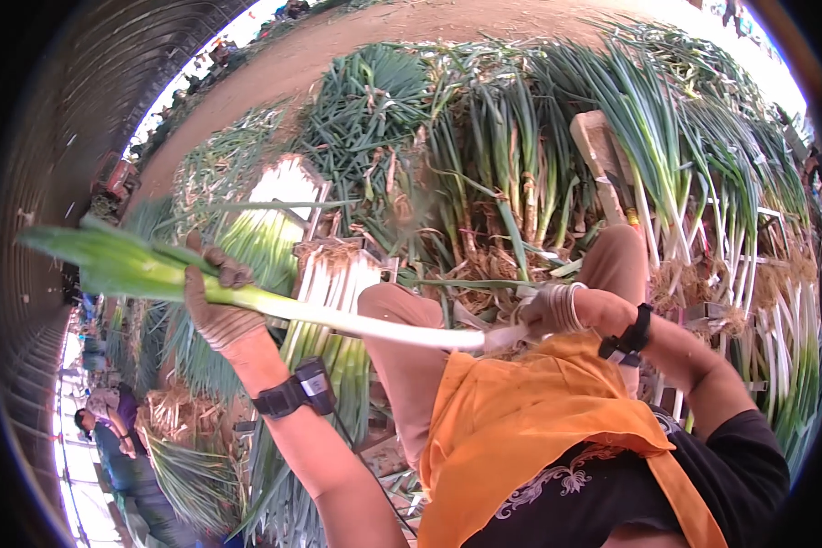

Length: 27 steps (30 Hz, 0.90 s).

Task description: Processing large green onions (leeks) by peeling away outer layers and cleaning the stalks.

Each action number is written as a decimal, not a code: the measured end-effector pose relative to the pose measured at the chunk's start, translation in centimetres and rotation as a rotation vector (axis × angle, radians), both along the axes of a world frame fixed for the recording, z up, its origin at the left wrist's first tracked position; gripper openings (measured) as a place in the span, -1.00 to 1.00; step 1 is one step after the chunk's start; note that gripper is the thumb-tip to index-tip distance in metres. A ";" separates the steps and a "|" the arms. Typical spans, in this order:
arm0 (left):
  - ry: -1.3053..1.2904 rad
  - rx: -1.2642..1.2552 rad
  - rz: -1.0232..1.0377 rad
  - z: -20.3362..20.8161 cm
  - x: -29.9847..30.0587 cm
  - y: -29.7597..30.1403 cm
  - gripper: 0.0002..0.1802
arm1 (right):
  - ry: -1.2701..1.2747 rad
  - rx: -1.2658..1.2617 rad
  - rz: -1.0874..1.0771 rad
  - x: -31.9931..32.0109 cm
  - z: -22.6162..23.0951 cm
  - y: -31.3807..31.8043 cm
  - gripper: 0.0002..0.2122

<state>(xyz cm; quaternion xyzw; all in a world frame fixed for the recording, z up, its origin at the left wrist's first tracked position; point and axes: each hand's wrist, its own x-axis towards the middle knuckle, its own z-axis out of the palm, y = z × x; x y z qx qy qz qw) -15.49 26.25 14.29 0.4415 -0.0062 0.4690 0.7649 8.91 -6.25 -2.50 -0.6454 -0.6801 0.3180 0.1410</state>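
A long green onion (365, 327) lies crosswise in front of me, its green leaves to the left and its thick white shank to the right. My left hand (216, 294), in a dirty work glove, wraps round it where the leaves begin. At the white end is my gloved right hand (550, 312), fingers closed by a pale, blurred strip at the tip of the shank. Whether that strip is loose skin or the root end, I cannot tell. Below the white end an orange apron (530, 402) covers my lap.
Bundles of green onions with roots (521, 164) stand ahead of my knees. More white-stalked onions (338, 279) lie at left, beside a wooden crate edge (318, 205). A tilted board (598, 164) leans ahead on the right. A person (110, 411) is farther off at left.
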 end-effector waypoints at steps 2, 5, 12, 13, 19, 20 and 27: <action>-0.037 -0.039 0.112 1.3 -0.9 0.4 -0.52 | -0.311 -0.185 -0.366 4.3 -11.6 -0.9 -0.85; -0.051 -0.043 0.280 1.1 -3.9 1.6 -0.48 | -0.554 -0.314 -0.175 7.9 -9.1 0.1 -0.69; -0.233 -0.389 0.317 -4.3 -4.6 -0.5 -0.70 | -0.263 0.561 -0.105 -3.5 8.4 7.4 -0.47; -0.279 -0.441 0.324 -5.3 -3.8 -1.6 -0.69 | -0.252 0.288 -0.120 -4.9 9.5 7.9 -0.51; -0.274 -0.527 0.255 -14.2 -7.2 -4.9 -0.63 | -0.430 -0.208 -0.114 -4.8 6.5 8.4 -0.70; -0.206 -0.562 0.283 -15.7 -8.3 -5.2 -0.63 | -0.448 -0.230 -0.127 -4.7 6.0 8.2 -0.75; -0.295 -0.430 0.405 -12.3 -14.8 -5.8 -0.59 | -0.376 -0.216 -0.018 -7.9 6.7 11.1 -0.79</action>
